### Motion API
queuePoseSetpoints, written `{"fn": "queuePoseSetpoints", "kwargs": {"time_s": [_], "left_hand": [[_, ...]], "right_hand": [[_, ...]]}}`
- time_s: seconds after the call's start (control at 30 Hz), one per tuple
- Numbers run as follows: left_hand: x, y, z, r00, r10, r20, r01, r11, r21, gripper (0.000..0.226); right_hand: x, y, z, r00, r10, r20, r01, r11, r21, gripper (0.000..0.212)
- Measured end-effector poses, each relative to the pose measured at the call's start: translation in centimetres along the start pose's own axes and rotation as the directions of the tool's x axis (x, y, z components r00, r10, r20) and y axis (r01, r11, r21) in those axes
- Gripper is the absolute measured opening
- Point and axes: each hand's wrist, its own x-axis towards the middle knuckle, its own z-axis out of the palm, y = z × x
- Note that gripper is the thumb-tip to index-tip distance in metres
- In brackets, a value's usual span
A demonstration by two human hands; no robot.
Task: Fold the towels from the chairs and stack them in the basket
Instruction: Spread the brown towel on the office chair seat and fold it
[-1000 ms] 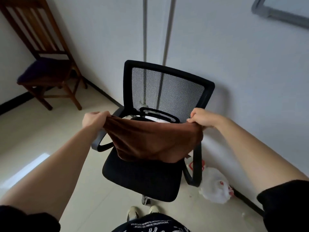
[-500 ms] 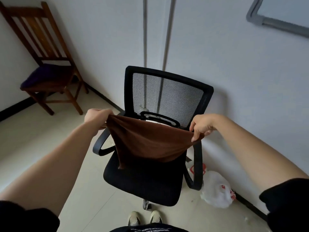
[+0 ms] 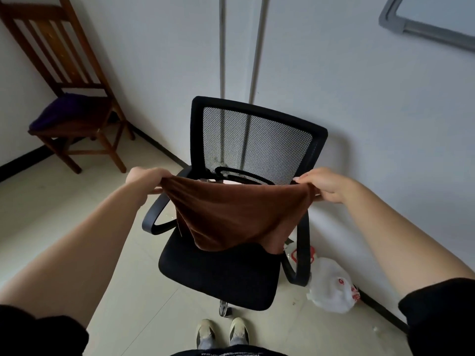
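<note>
The soft brown terry-cloth towel [image 3: 231, 214] hangs in the air over the seat of the black mesh-backed office chair [image 3: 257, 140], stretched between the two hands. The left hand [image 3: 144, 178] has its fingers [image 3: 159, 175] curled round the top left corner. The right hand [image 3: 326, 185] pinches the top right corner, fingers [image 3: 307, 180] bent over the edge. The top edge is fairly taut, but the cloth sags into a belly below. The lower right part droops further than the left, so the sheet is not square.

The step in hand looks like spreading the towel ahead of a fold. To do it well, I would draw the hands a little further apart and level them until the top hem runs straight. A light shake should let the lower corners drop evenly. Only then bring the corners together, hem to hem, or the fold will be skewed. The seat below could serve as a flat place to press the crease.

A brown wooden slat-back chair [image 3: 64, 73] stands well apart at the left, with something dark purple [image 3: 66, 109] on its seat; cushion or towel, I cannot tell. A white plastic bag [image 3: 331, 289] lies on the floor beside the office chair. No basket is in view
</note>
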Motion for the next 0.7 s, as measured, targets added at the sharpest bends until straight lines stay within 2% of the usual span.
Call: {"fn": "queuePoseSetpoints", "kwargs": {"time_s": [0.17, 0.27, 0.4, 0.53, 0.6, 0.7], "left_hand": [[-0.1, 0.3, 0.0, 0.999, -0.037, 0.015, 0.035, 0.993, 0.113, 0.043], [0.1, 0.6, -0.1, 0.998, -0.055, 0.013, 0.051, 0.975, 0.216, 0.039], [0.3, 1.5, -0.9, 0.994, -0.078, 0.076, 0.045, 0.931, 0.362, 0.06], [0.6, 2.8, -1.1, 0.946, -0.127, 0.297, -0.046, 0.856, 0.515, 0.049], [1.1, 3.0, -0.7, 0.953, -0.084, 0.291, -0.114, 0.79, 0.603, 0.039], [2.1, 3.0, 0.1, 0.974, 0.08, 0.214, -0.202, 0.739, 0.643, 0.026]], "right_hand": [[-0.4, -0.2, -1.5, 0.992, -0.004, 0.124, -0.012, 0.992, 0.126, 0.019], [-0.6, -0.2, -2.1, 0.983, -0.003, 0.186, -0.002, 1.0, 0.025, 0.035], [-0.1, -0.2, -2.3, 0.995, -0.003, 0.101, 0.019, 0.988, -0.155, 0.031], [0.3, -0.7, -2.4, 0.995, 0.003, 0.104, 0.041, 0.908, -0.416, 0.018], [0.2, -1.1, -2.3, 0.993, 0.014, 0.114, 0.047, 0.854, -0.519, 0.021], [0.3, -1.7, -1.8, 0.993, 0.022, 0.114, 0.053, 0.792, -0.609, 0.024]]}}
